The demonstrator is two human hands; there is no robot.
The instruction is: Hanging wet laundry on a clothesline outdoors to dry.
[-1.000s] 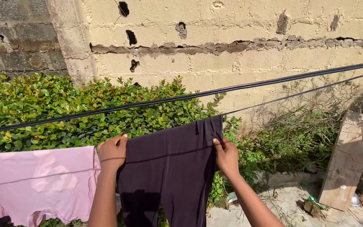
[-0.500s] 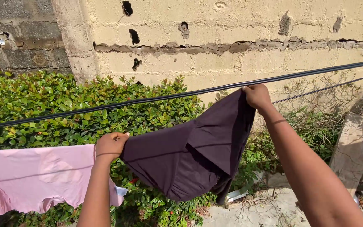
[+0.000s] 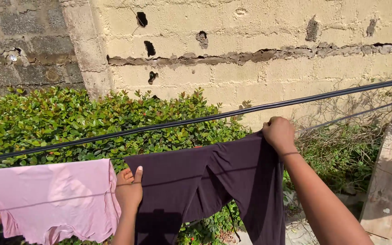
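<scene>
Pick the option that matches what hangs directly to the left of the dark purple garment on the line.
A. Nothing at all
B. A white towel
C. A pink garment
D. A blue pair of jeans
C: a pink garment hangs on the line just left of the dark purple garment, with the left hand at the edge between them and the right hand gripping the purple one's far corner.

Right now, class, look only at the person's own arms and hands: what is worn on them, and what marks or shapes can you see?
Both forearms are bare, with no sleeves in view. The left hand wears no glove, ring or watch that shows. The right hand is also ungloved; a thin dark band circles its wrist. No other markings show.
</scene>
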